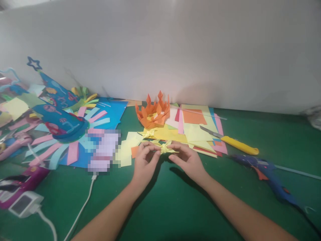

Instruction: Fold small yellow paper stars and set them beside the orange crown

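Note:
Between my two hands is a small pale-yellow folded paper piece [165, 148] with pointed tips. My left hand [147, 160] pinches its left side between thumb and fingers. On the other side, the fingers of my right hand [188, 160] close on its right edge, thumb below. A similar yellow folded paper piece [149, 133] lies just beyond my left fingers, on yellow paper sheets [170, 134]. Behind these stands an orange folded paper crown [153, 112] with upright points.
A yellow utility knife [239, 144], blade out, and a blue glue gun [267, 177] with its cord lie at right. Paper party hats [59, 122] stand at left near a pixelated phone-like object [104, 150] on a white cable. A pale wall [160, 50] rises behind the green table [160, 207].

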`<state>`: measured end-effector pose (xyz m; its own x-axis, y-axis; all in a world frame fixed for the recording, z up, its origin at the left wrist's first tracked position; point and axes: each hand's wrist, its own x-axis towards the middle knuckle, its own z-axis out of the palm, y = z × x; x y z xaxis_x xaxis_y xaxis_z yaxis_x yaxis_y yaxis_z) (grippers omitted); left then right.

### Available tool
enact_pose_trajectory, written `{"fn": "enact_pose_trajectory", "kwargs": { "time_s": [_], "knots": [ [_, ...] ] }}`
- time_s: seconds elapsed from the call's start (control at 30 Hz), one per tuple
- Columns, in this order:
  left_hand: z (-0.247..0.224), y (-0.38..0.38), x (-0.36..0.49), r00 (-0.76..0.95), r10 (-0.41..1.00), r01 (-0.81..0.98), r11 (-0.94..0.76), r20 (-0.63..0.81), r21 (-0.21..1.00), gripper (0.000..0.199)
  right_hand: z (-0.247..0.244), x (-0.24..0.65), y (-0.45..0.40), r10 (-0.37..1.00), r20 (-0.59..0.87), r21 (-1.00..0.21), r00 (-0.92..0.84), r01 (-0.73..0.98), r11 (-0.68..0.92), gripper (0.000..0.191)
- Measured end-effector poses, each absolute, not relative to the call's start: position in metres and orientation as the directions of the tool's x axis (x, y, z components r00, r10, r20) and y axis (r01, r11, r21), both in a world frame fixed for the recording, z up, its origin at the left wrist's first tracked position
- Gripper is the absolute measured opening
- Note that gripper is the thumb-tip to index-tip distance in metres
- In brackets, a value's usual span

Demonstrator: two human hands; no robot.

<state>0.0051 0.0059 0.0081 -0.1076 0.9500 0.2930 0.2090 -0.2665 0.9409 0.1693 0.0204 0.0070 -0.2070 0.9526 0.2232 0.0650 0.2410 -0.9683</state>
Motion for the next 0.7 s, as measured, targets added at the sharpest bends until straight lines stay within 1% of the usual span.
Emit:
{"fn": "enact_pose_trajectory", "kwargs": {
  "time_s": [0.1, 0.2, 0.33, 0.4, 0.57, 0.7],
  "knots": [
    [0.0087, 0.0056, 0.0048, -0.099, 0.966, 0.138, -0.225, 0.239, 0.965, 0.012, 0.0013, 0.1694, 0.0227, 0.957, 0.257, -0.942, -0.132, 0.188, 0.279, 0.017],
    [0.0085, 0.0049, 0.0046, -0.086, 0.975, 0.097, -0.198, 0.207, 0.975, 0.015, 0.0006, 0.1706, 0.0240, 0.956, 0.282, -0.923, -0.082, 0.250, 0.294, 0.013],
    [0.0054, 0.0048, 0.0061, -0.074, 0.977, 0.098, -0.193, 0.201, 0.976, 0.013, 0.0034, 0.1709, 0.0233, 0.972, 0.232, -0.946, -0.019, 0.229, 0.230, 0.013],
    [0.0040, 0.0053, 0.0073, -0.076, 0.977, 0.093, -0.193, 0.200, 0.977, 0.009, 0.0039, 0.1702, 0.0229, 0.974, 0.228, -0.951, -0.013, 0.212, 0.225, 0.012],
    [0.0049, 0.0062, 0.0086, -0.083, 0.987, 0.014, -0.137, 0.138, 0.990, 0.010, 0.0024, 0.1680, 0.0220, 0.955, 0.292, -0.925, -0.053, 0.240, 0.296, 0.007],
    [0.0047, 0.0046, 0.0104, -0.093, 0.987, 0.012, -0.129, 0.129, 0.992, 0.012, 0.0033, 0.1651, 0.0194, 0.955, 0.270, -0.938, -0.127, 0.189, 0.290, 0.011]
  ]
}}
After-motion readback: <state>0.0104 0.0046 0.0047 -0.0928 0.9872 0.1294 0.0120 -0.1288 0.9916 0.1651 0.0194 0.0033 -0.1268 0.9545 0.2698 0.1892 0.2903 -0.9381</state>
